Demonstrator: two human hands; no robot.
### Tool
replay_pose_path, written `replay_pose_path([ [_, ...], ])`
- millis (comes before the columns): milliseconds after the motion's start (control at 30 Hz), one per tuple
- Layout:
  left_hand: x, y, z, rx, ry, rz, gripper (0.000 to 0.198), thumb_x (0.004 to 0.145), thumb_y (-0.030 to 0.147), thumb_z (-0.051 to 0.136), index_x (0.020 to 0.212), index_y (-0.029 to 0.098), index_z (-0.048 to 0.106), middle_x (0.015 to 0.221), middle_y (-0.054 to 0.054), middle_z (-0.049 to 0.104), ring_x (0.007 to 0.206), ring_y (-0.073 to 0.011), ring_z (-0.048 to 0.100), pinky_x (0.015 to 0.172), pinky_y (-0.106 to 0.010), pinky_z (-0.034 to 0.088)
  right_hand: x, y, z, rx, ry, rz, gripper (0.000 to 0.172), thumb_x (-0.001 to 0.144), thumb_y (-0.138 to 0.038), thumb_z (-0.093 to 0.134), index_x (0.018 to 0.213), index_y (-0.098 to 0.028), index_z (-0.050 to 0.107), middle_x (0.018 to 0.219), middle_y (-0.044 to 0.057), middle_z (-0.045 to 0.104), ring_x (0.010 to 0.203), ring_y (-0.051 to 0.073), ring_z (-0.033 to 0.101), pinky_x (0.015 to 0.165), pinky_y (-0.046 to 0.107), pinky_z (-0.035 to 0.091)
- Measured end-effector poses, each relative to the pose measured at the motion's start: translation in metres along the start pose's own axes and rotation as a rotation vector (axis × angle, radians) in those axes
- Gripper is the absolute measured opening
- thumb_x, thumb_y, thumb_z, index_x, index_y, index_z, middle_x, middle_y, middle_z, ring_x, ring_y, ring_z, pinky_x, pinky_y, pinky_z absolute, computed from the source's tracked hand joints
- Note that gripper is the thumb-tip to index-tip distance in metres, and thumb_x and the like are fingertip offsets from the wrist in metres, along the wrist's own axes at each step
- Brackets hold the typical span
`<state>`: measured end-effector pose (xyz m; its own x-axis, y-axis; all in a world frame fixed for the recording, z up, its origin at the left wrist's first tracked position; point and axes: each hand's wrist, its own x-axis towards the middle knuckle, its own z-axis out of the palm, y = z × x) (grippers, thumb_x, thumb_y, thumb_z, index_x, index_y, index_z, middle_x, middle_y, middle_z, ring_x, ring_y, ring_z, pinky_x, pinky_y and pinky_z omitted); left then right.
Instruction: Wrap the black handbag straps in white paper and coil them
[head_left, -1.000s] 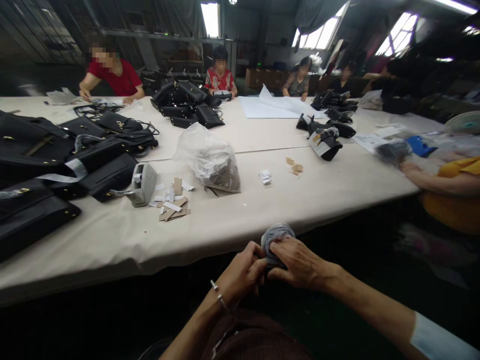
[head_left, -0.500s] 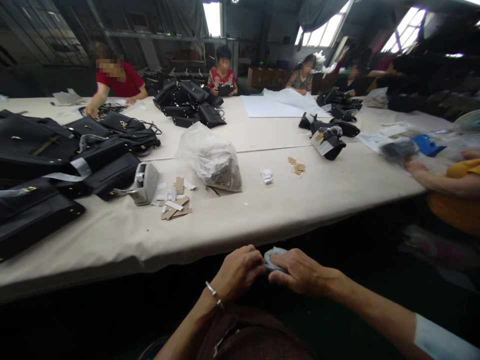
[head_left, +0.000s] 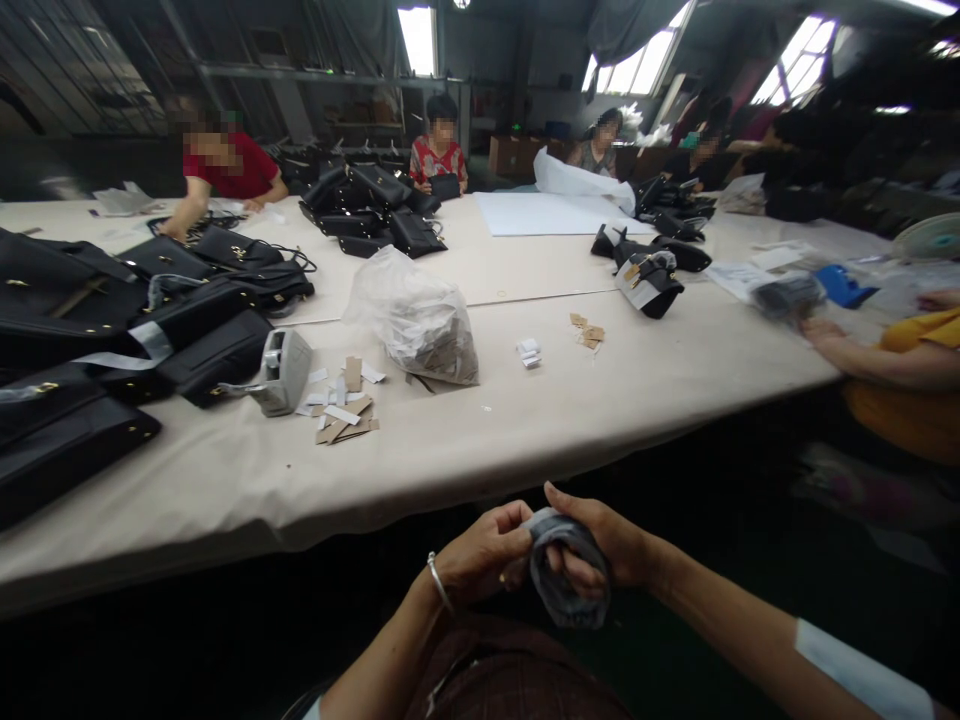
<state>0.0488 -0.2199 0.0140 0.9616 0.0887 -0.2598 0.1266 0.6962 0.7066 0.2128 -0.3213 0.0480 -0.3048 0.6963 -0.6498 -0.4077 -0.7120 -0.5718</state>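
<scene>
A grey coil [head_left: 551,590] of soft, filmy-looking material is in mid-air, nearer the wearer than the clear bag [head_left: 420,310] and to its right, beyond the near edge of the surface [head_left: 487,440]. Both hands have hold of it: the left hand [head_left: 491,545] pinches its left edge between thumb and fingers, while the right hand [head_left: 611,540] closes around its right side, fingers passed through the opening and thumb lifted away from the ring. The left pinch probably steadies the edge, and the fingers inside seem to keep the loop round. The forearms slant in from either side and the wrists nearly meet, the left one wearing a bracelet [head_left: 442,583]; holding the coil close to the body likely gives both hands room. Out on the surface, card strips [head_left: 349,410] lie loosely piled just left of the clear bag, with a grey device [head_left: 283,370] further left and black handbags [head_left: 64,290] heaped beyond that. Right of the clear bag sit small white pieces [head_left: 528,352], then tan tags [head_left: 589,330]; these small things are perhaps grouped by kind for easy picking. Far right of the clear bag, a co-worker in yellow [head_left: 900,380] reaches over the surface.
</scene>
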Motion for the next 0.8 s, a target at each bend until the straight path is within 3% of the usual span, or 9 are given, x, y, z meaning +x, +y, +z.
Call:
replay_pose_path([
  [100,0.0,-0.011,-0.001,-0.07,0.004,-0.035,0.049,0.074,0.059,0.073,0.088,0.015,0.056,0.059,0.004,0.051,0.04,-0.004,0.037,0.04,-0.02,0.025,0.001,-0.005,0.004,0.023,0.126,0.069,0.089,0.095,-0.069,0.011,0.062,-0.007,0.066,0.037,0.004,0.054,0.026,0.01,0.046,0.028,0.019,0.04],
  [233,-0.001,-0.028,-0.008,-0.215,-0.03,-0.041,0.051,0.073,0.06,0.073,0.084,0.012,0.06,0.054,0.004,0.047,0.041,-0.0046,0.034,0.039,-0.02,0.021,0.0,-0.009,0.015,0.129,0.248,0.115,0.082,0.092,-0.072,0.025,0.071,-0.005,0.067,0.046,0.007,0.062,0.03,0.013,0.054,0.03,0.021,0.046],
  [533,0.001,-0.045,-0.01,-0.525,-0.011,-0.017,0.048,0.07,0.057,0.078,0.08,0.013,0.06,0.053,0.005,0.047,0.04,-0.0024,0.027,0.037,-0.016,0.013,-0.004,-0.018,0.032,0.436,0.2,0.161,0.081,0.095,-0.068,0.018,0.08,-0.005,0.066,0.054,0.012,0.068,0.041,0.018,0.062,0.044,0.031,0.056],
  [667,0.0,-0.046,-0.001,-0.489,-0.007,0.029,0.046,0.073,0.055,0.076,0.081,0.013,0.06,0.056,0.003,0.05,0.041,-0.002,0.029,0.036,-0.016,0.014,-0.003,-0.01,0.032,0.227,0.33,0.103,0.074,0.095,-0.067,0.027,0.069,-0.009,0.064,0.048,0.008,0.063,0.034,0.014,0.055,0.035,0.025,0.049],
  [800,-0.008,-0.039,0.003,-0.306,-0.007,0.019,0.047,0.075,0.054,0.075,0.094,0.015,0.057,0.068,0.002,0.058,0.037,-0.0011,0.034,0.035,-0.017,0.02,-0.002,0.002,0.025,-0.068,0.453,-0.117,0.064,0.092,-0.068,0.039,0.066,-0.013,0.059,0.049,0.005,0.062,0.032,0.01,0.047,0.031,0.019,0.037],
])
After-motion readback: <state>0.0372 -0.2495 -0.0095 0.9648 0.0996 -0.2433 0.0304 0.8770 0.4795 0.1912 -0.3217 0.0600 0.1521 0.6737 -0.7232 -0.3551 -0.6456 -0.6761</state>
